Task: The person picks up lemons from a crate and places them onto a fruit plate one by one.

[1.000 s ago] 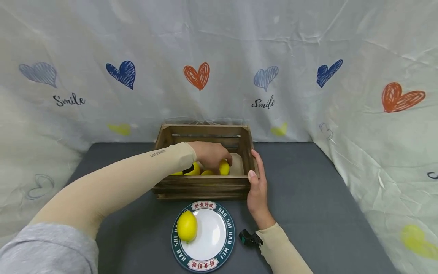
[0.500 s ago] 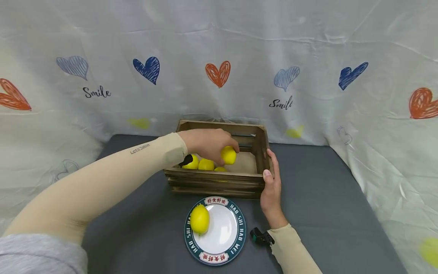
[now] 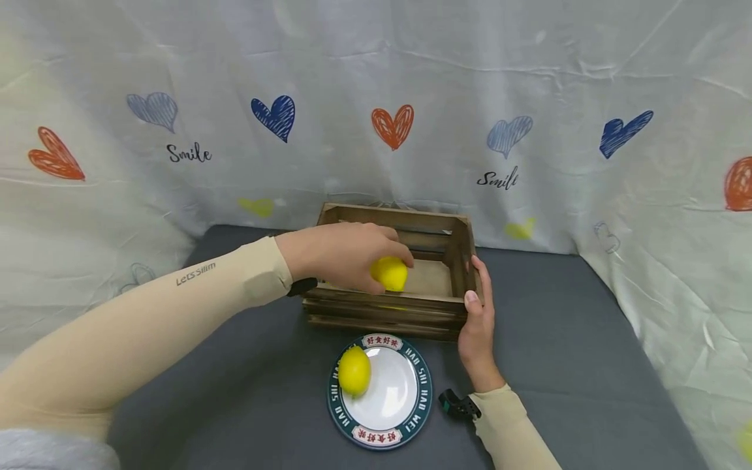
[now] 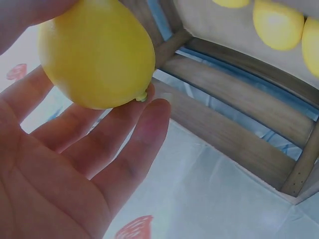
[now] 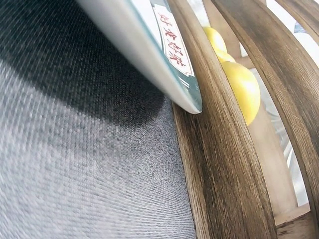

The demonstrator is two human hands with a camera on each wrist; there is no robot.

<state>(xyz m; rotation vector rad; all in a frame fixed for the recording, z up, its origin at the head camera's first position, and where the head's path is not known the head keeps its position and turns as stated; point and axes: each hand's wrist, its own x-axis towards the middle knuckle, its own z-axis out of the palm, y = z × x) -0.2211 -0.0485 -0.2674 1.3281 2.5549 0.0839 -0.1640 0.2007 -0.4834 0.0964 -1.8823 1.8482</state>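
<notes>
My left hand (image 3: 343,253) holds a yellow lemon (image 3: 390,274) over the wooden crate (image 3: 382,307). In the left wrist view, the fingers lie under this lemon (image 4: 99,55), the stem nub near the fingertips. My right hand (image 3: 477,329) rests along the crate's right end, fingers straight against the outside and thumb at the front corner. Several more lemons (image 4: 279,25) lie inside the crate, hidden in the head view behind the left hand and front wall. Another lemon (image 3: 354,371) sits at the left of a round plate (image 3: 424,391).
The plate, with a green lettered rim, stands on the dark grey table (image 3: 546,339) directly before the crate. A white cloth (image 3: 329,72) with printed hearts hangs behind and at the sides. Each wrist wears a black strap (image 3: 461,405).
My left hand has lifted the lemon from among the others inside the crate and drawn it toward the front wall. My right hand stays at the crate's side. The head view has turned left.
</notes>
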